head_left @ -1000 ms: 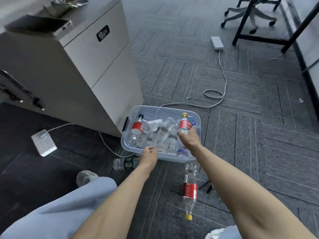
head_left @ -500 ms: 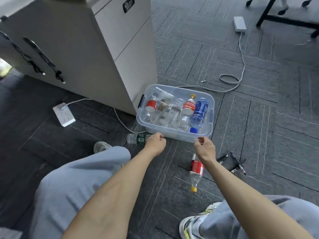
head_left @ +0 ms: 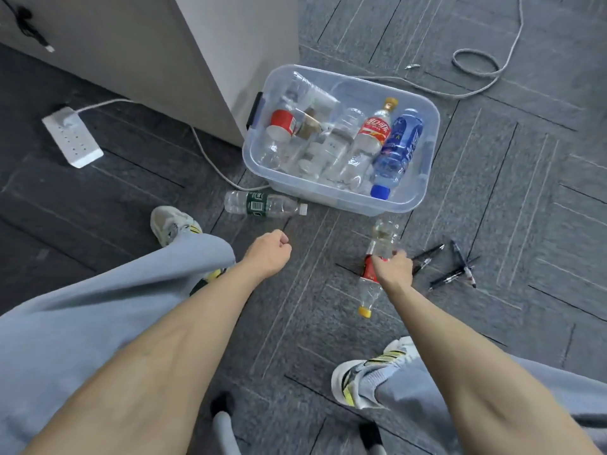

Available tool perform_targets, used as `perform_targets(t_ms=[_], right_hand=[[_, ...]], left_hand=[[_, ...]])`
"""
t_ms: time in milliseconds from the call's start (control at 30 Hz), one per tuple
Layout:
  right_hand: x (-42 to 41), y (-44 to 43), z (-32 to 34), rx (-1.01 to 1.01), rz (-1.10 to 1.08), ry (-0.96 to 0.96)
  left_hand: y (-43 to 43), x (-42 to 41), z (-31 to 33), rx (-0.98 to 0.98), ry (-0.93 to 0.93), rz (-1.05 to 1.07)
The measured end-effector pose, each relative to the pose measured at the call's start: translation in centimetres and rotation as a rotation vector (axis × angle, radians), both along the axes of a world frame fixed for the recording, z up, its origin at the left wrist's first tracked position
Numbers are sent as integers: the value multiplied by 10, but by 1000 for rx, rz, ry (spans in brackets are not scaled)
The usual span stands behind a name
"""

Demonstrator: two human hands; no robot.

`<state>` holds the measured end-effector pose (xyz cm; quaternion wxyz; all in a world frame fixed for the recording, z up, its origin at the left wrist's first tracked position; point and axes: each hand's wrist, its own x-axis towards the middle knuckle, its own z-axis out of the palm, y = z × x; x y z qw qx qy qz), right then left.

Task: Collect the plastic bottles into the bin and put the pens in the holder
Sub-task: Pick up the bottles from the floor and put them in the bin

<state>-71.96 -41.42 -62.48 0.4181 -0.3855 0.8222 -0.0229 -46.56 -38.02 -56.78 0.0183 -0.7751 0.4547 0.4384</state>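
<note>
View: head camera, looking down at the carpeted floor.
Right hand [head_left: 394,269]: fingers curled over the middle of the red-label bottle [head_left: 383,234], grasping it.
Red-label bottle: lying on the carpet just in front of the bin, orange cap pointing toward the person; it looks not yet lifted.
Left hand [head_left: 267,254]: clenched into a fist, holding nothing, near the green-label bottle [head_left: 262,205] but apart from it.
Green-label bottle: on its side on the floor, just beside the bin's near left corner.
Clear plastic bin [head_left: 433,133]: on the floor against the grey cabinet [head_left: 210,44], already holding several bottles, among them a blue bottle [head_left: 399,149].
Pens [head_left: 455,267]: a loose cluster on the carpet just right of the right hand (no holder is in view).
Step in hand: bottle collection, judged near its end, with 2 bottles outside the bin.
Next move calls for: lifting the red-label bottle over the near rim and dropping it among the others. The left hand would need to uncurl to take the green-label bottle. The pens come after, once a holder is found.
</note>
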Motion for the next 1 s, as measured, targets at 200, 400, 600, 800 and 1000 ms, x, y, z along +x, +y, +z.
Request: perform_targets(t_ms=[200,400,600,800,1000], right_hand=[[0,-3,-64,117,-31,-15],[24,24,-76,193,-43,-120],[40,21,-74,229,-51,-216],[32,25,-39,183,-236,-514],[20,29,-18,157,-421,-590]], left_hand=[[-20,18,-55,56,-41,-92],[-37,35,-79,122,-122,-117],[-55,48,-88,78,-168,-142],[-76,55,-116,16,-361,-384],[-101,58,-153,49,-527,-504]])
